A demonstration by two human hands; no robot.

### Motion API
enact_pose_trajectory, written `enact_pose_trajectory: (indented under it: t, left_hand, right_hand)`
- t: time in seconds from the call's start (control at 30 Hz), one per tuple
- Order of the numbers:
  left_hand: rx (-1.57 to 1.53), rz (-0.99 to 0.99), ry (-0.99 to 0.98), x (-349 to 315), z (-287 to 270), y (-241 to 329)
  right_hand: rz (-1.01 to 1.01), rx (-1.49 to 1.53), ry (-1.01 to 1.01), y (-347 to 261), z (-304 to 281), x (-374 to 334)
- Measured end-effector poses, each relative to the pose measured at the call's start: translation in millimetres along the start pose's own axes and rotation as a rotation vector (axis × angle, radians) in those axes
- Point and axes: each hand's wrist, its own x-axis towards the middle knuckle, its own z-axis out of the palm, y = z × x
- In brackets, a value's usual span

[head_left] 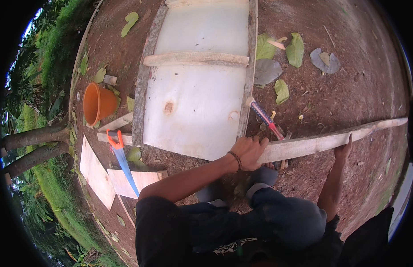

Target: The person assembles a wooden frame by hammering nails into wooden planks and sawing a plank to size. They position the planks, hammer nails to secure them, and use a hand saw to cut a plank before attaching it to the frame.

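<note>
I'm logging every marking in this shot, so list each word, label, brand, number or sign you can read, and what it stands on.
Black shirt: pale print, too slanted and blurred to read.
Blue-and-red handle: pale marks, too small to read.
Saw: no lettering visible.
No text is legible.

The plank (pixel 304 148) is pale tan, the bucket (pixel 107 103) orange, the saw (pixel 123 164) blue and orange.

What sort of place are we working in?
Probably an outdoor yard serving as a makeshift woodworking spot: bare brown soil with fallen leaves, grass along one side, and an orange-handled handsaw among pale boards.
</note>
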Motion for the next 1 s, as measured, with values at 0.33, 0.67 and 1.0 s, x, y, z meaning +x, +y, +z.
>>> enact_pose_trajectory:
  t: [0.33, 0.67, 1.0]
  left_hand:
    - [-0.222, 0.020, -0.214, -9, -40, -19]
    - [-0.375, -0.153, -0.204, -165, -39, -100]
    - [-1.075, -0.718, 1.272, -300, 109, -145]
  right_hand:
    - [-0.169, 0.402, -0.550, 3, 2, -16]
    - [0.008, 0.061, -0.327, 24, -3, -54]
    - [0.213, -0.167, 0.069, 128, 32, -159]
